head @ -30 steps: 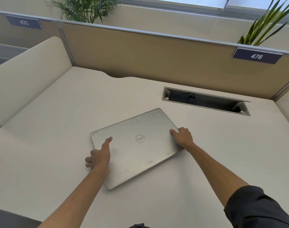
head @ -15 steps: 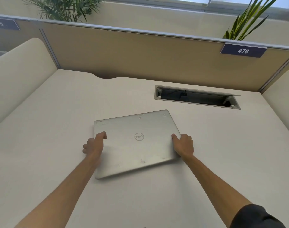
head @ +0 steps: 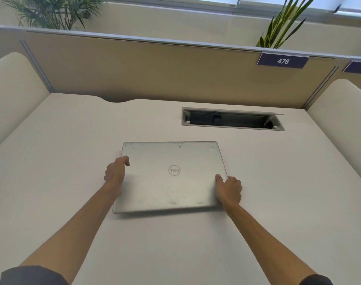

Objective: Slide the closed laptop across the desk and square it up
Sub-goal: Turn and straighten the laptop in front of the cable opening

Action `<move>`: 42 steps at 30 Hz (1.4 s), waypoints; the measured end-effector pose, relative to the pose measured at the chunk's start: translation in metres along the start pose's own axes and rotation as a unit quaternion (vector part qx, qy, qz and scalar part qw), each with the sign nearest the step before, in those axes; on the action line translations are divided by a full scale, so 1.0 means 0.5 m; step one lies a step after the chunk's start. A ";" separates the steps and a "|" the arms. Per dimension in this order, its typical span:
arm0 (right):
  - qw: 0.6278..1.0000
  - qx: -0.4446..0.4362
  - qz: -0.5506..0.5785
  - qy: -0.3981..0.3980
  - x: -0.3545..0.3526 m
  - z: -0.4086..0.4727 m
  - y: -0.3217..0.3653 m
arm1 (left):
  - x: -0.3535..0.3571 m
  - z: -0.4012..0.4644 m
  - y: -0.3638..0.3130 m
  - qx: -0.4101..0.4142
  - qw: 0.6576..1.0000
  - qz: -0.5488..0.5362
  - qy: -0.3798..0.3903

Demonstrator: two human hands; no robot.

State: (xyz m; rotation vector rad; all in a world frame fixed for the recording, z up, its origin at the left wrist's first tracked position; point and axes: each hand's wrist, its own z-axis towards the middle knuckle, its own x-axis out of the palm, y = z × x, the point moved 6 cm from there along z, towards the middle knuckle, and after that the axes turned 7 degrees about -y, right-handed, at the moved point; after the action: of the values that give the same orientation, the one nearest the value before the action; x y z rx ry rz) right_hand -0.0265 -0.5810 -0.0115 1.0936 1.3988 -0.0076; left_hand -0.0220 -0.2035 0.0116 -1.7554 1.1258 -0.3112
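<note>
A closed silver laptop with a round logo on its lid lies flat in the middle of the white desk. Its far edge runs nearly parallel to the back partition. My left hand grips the laptop's left edge, thumb curled onto the lid. My right hand holds the right edge near the near corner, thumb on top and fingers down the side.
An open cable tray slot is cut into the desk behind the laptop, to the right. A tan partition with a "476" label closes off the back. Cream side panels stand at left and right.
The laptop has turned clockwise from a skewed angle until its edges line up with the desk. Both hands stayed on its sides and moved with it.
</note>
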 end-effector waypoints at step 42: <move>0.996 -0.070 -0.027 -0.050 0.001 -0.030 -0.031 | 0.042 0.034 0.015 0.202 0.922 0.328 0.027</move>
State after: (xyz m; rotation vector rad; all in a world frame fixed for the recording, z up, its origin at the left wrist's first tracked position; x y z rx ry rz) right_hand -0.0469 -0.5798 -0.0181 0.9278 1.3181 -0.0036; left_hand -0.0039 -0.2105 -0.0088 -0.9425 1.4947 -0.1595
